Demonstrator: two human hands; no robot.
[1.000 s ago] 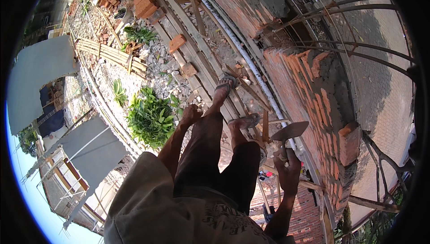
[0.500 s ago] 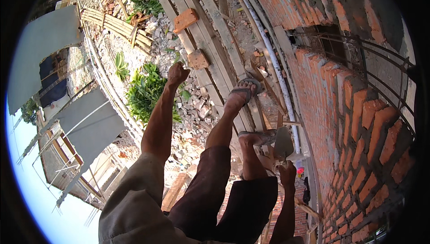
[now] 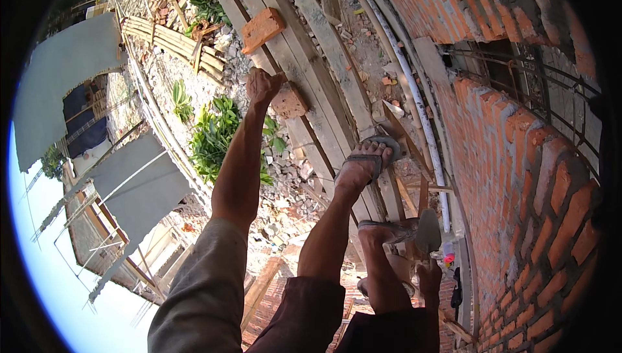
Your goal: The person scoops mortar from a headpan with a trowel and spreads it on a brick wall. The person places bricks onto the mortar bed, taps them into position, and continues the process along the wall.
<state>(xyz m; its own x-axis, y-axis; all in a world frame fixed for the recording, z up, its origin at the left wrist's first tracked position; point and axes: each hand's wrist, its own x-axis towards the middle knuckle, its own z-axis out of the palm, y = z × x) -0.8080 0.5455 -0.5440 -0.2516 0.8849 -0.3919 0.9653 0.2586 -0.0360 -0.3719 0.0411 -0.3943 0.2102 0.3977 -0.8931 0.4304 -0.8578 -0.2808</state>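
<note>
My left hand [image 3: 264, 85] reaches over the wooden planks [image 3: 310, 87], right at the corner of a reddish brick [image 3: 289, 102] lying on them. Its fingers are bent and partly hidden behind the hand, so whether they grip the brick does not show. A second brick [image 3: 263, 30] rests farther along the same planks. Low on the right, my right hand [image 3: 429, 276] is wrapped round the handle of a trowel [image 3: 427, 231], whose grey blade points away from me.
My sandalled feet [image 3: 363, 166] stand on the planks. A brick wall [image 3: 505, 178] with bent steel bars [image 3: 551, 81] rises on the right, beside a pale pipe [image 3: 421, 126]. To the left lie rubble, leafy plants [image 3: 220, 136] and bamboo poles [image 3: 175, 45].
My left hand has moved from beside the nearer brick onto its far corner. The right hand keeps hold of the trowel. The whole view has shifted slightly.
</note>
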